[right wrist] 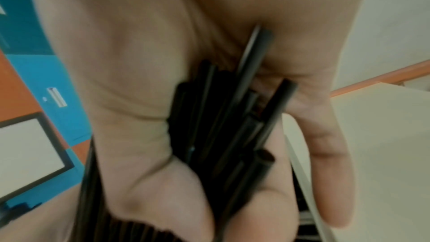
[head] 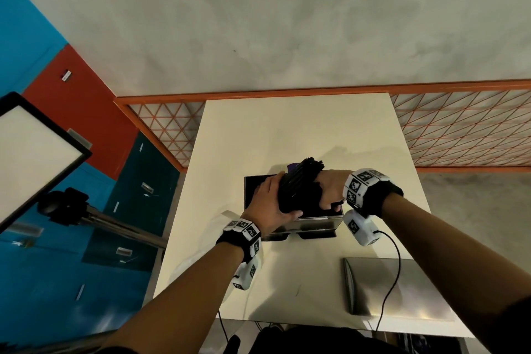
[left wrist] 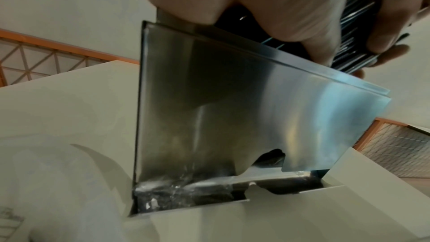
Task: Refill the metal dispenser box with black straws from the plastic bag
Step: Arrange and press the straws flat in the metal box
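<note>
White desk carries the open metal dispenser box. Both hands, left hand and right hand, grip a bundle of black straws over it

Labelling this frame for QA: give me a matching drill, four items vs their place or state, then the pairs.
Things:
1. bundle of black straws
2. metal dispenser box
3. metal lid
4. plastic bag

Places or states:
A. lies flat on the table's near right part, apart from the box
B. held by both the left hand and the right hand, above the opening
C. crumpled on the table beside the box's left side
D. stands open-topped mid-table

Pairs: 1-B, 2-D, 3-A, 4-C
</note>
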Demonstrator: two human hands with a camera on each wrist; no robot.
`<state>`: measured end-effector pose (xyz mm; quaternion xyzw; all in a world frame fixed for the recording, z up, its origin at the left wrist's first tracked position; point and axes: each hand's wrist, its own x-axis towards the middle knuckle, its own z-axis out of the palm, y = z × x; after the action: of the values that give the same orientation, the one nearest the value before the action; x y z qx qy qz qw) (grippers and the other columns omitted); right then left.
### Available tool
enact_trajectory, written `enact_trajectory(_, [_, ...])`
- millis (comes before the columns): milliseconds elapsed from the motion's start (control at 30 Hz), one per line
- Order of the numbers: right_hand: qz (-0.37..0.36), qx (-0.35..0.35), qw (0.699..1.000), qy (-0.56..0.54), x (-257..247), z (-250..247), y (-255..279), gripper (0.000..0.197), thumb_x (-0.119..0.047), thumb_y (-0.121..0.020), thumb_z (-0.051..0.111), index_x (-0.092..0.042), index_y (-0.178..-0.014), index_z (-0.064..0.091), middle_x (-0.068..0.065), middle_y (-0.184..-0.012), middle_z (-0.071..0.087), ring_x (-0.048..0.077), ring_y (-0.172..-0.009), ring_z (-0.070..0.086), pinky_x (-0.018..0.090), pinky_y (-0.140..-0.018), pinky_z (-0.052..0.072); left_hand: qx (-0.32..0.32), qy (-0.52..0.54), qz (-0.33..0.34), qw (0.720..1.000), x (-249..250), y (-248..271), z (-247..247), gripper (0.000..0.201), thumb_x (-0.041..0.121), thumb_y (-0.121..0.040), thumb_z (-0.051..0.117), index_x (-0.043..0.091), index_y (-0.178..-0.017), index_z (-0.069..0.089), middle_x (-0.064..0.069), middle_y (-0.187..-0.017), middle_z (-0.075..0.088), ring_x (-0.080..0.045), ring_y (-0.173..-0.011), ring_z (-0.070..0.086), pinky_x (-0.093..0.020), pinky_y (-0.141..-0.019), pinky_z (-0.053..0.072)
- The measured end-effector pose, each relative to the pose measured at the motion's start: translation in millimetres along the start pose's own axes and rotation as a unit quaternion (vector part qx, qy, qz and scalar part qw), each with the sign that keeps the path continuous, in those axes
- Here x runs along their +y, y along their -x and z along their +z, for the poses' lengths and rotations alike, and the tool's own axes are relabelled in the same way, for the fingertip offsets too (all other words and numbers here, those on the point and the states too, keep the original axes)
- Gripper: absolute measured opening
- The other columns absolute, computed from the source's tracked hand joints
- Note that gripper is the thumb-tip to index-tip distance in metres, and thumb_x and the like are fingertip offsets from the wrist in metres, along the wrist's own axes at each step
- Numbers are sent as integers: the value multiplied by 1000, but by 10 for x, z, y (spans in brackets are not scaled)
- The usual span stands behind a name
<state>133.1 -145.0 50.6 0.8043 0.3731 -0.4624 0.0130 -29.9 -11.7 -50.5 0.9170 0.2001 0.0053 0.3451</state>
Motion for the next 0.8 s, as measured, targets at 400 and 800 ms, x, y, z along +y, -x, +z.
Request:
enact_trajectory(400, [18,-21,995,-97,115,0,18,4,-11,-73,69,-9,-70,67,11,-65,69,21,-57,62,33,-68,56,2,-121,86,989,49,-104,-115,115,53,-69,84,21,-157,17,-5,-148,42,-26,-134,42,-45,-115,36])
enact_trajectory(800, [24,272,925,-266,140,524,-115,29,-26,-79,70,-19,-107,70,3,-103,71,26,-99,64,29,-77,44,-68,-122,67,988,-103,-213,-94,112,41,-74,84,26,-159,13,-4,-148,41,-26,-135,38,-44,-113,39])
